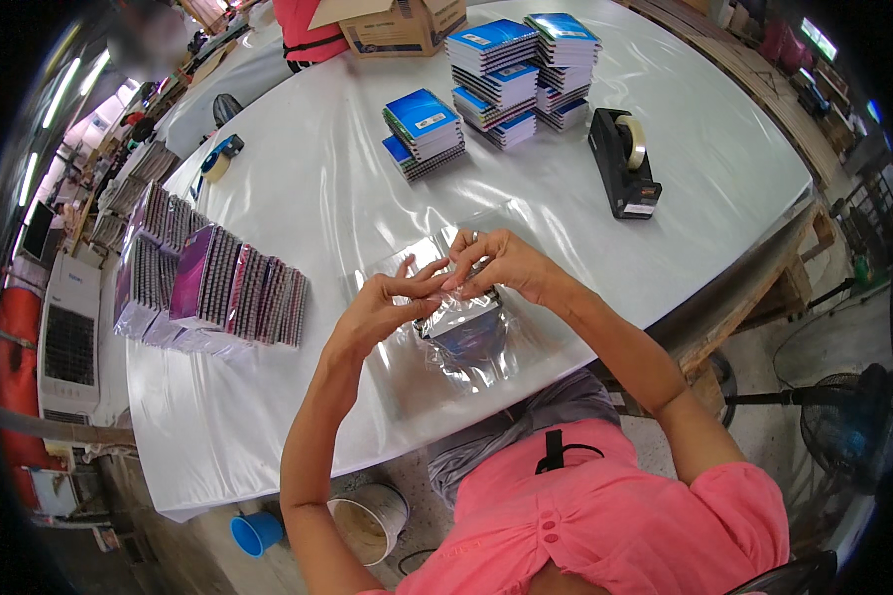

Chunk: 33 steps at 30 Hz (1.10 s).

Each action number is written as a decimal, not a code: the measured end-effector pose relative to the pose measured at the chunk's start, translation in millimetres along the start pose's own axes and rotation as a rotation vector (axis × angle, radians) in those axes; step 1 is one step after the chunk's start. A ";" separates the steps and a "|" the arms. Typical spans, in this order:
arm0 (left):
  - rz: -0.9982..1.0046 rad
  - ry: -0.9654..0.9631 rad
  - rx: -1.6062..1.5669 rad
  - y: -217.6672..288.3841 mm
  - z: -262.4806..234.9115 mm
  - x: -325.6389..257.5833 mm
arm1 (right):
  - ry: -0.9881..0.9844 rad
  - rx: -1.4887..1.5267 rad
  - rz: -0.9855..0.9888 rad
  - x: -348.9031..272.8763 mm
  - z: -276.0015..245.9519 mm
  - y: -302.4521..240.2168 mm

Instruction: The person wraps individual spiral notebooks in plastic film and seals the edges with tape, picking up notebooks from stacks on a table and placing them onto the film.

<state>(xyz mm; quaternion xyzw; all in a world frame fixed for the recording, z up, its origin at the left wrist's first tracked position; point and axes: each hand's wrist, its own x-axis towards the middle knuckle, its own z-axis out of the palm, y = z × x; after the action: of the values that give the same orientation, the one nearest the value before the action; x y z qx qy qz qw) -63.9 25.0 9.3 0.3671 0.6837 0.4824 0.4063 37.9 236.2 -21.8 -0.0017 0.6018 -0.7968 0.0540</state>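
Note:
A small spiral-bound notebook bundle (466, 325) lies near the table's front edge, partly hidden by my hands. Clear plastic film (481, 373) surrounds it, shiny and creased. My left hand (399, 299) is closed over the bundle's far left side, its fingertips pinching the film. From the right, my right hand (511, 266) meets it, with thumb and fingers pinched on the film too. The fingertips of both hands nearly touch; exactly which fold each one grips is hard to make out.
Purple spiral notebooks (203, 283) stand packed at left. Blue notebook stacks (422, 129) (491, 50) stand at the far side, beside a black tape dispenser (620, 169). A cardboard box (392, 30) and a handheld tape dispenser (223, 159) lie farther off. Buckets (256, 534) stand below the table's edge.

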 end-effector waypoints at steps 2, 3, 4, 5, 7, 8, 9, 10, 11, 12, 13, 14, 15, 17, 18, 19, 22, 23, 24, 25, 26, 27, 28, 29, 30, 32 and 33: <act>-0.007 -0.019 0.621 8.4 0.8 -4.8 | -0.022 -0.070 -0.051 0.1 0.8 1.2; -0.005 -0.019 0.624 7.9 1.6 -7.9 | -0.021 -0.071 -0.054 -0.3 1.7 -0.7; 0.089 -0.004 0.730 6.1 3.1 -12.9 | -0.032 -0.239 -0.088 -1.2 2.4 -3.2; 0.183 0.011 0.834 7.3 5.9 -17.7 | -0.043 -0.405 -0.120 -3.1 4.4 -7.0; 0.147 -0.022 0.989 11.5 13.1 -24.4 | -0.112 -0.677 -0.241 -11.2 -0.6 -21.8; 0.175 0.026 1.036 14.0 17.8 -27.5 | -0.189 -0.948 -0.360 -16.3 -3.7 -27.1; 0.203 0.075 1.082 14.7 21.3 -29.3 | -0.193 -0.949 -0.360 -21.6 -4.8 -28.4; 0.201 0.077 1.080 14.3 23.6 -30.2 | -0.208 -1.054 -0.414 -27.5 -5.2 -28.4; 0.207 0.099 1.123 14.4 25.3 -29.8 | -0.219 -1.162 -0.468 -33.6 -5.6 -28.1; 0.212 0.121 1.166 14.4 26.5 -29.6 | -0.180 -1.211 -0.585 -37.5 -6.8 -19.5; 0.216 0.122 1.164 15.1 27.5 -30.4 | -0.179 -1.215 -0.584 -40.6 -2.7 -12.0; 0.246 0.151 1.191 16.3 29.4 -29.7 | -0.098 -1.281 -0.683 -45.1 1.6 -4.5; 0.272 0.179 1.218 17.1 31.3 -31.1 | -0.018 -1.341 -0.783 -48.2 5.4 4.7; 0.307 0.191 1.248 16.9 32.7 -34.6 | 0.015 -1.366 -0.842 -51.3 6.8 18.9; 0.338 0.208 1.281 16.2 33.4 -36.3 | 0.023 -1.334 -0.866 -53.2 7.8 20.0; 0.344 0.202 1.279 15.2 34.7 -37.7 | 0.031 -1.303 -0.890 -54.7 7.9 20.3; 0.374 0.236 1.307 12.9 39.5 -40.7 | 0.259 -1.065 -0.750 -66.5 -19.7 -3.2; 0.372 0.248 1.303 14.9 42.1 -39.3 | 0.466 -1.102 -0.609 -71.6 -49.4 -6.8; 0.369 0.260 1.299 15.5 43.7 -38.2 | 0.717 -1.154 -0.645 -74.6 -79.1 -15.7; 0.410 0.248 1.292 18.1 46.1 -36.7 | 0.958 -1.000 -0.589 -75.7 -131.2 -11.1; 0.370 0.252 1.281 18.4 45.5 -38.7 | 1.139 -0.933 -0.494 -80.0 -167.3 -20.4; 0.335 0.255 1.272 19.7 45.7 -39.0 | 1.304 -1.018 -0.371 -86.0 -197.2 -22.4; 0.343 0.258 1.271 22.1 47.0 -38.9 | 1.467 -1.092 -0.244 -91.9 -220.1 -25.5; 0.371 0.250 1.270 23.7 47.9 -38.1 | 1.494 -1.099 -0.247 -95.9 -235.3 -32.9; 0.371 0.258 1.269 24.1 49.2 -38.2 | 1.344 -0.773 0.022 -100.0 -245.3 -39.4; 0.330 0.267 1.254 21.0 47.0 -41.0 | 1.248 -0.330 0.292 -93.3 -243.2 -43.1; 0.330 0.263 1.255 20.1 46.8 -41.5 | 1.250 -0.328 0.294 -91.8 -239.0 -47.2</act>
<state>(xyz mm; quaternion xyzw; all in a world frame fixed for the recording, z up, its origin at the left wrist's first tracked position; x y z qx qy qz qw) -2.5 10.2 27.3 0.5721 0.8137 0.0894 -0.0509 109.1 486.2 -36.6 0.5348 0.6272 -0.5304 -0.1982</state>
